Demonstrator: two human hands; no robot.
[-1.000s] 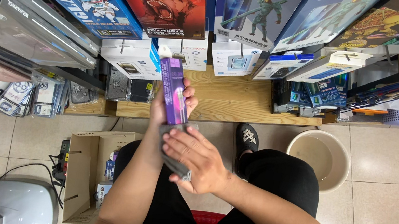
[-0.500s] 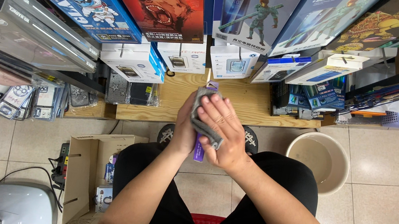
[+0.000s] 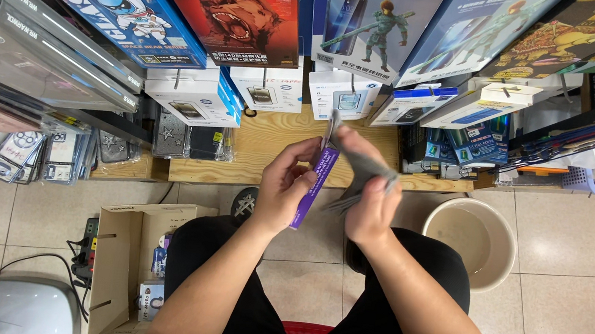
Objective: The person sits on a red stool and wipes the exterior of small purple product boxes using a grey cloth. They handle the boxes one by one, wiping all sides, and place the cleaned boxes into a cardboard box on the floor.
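Observation:
My left hand [image 3: 283,192] grips a long, narrow purple box [image 3: 314,188], held edge-on in front of me over my knees. My right hand [image 3: 370,199] holds a grey cloth [image 3: 369,173] that drapes over its fingers, right beside the purple box and touching its upper end. Both hands hover above the front edge of a low wooden shelf [image 3: 270,144]. I sit on a red stool [image 3: 306,333] that shows between my legs.
Boxed phone accessories fill the shelves: a red box [image 3: 231,5], a blue box [image 3: 116,1], small white boxes [image 3: 196,96]. A beige bucket [image 3: 472,240] stands at right. An open cardboard box [image 3: 128,260], a power strip [image 3: 84,258] and a grey device [image 3: 18,310] sit at left.
The purple box was held upright in front of me, then the right hand wrapped it in the cloth. Now the cloth has slid to the right side of the box.

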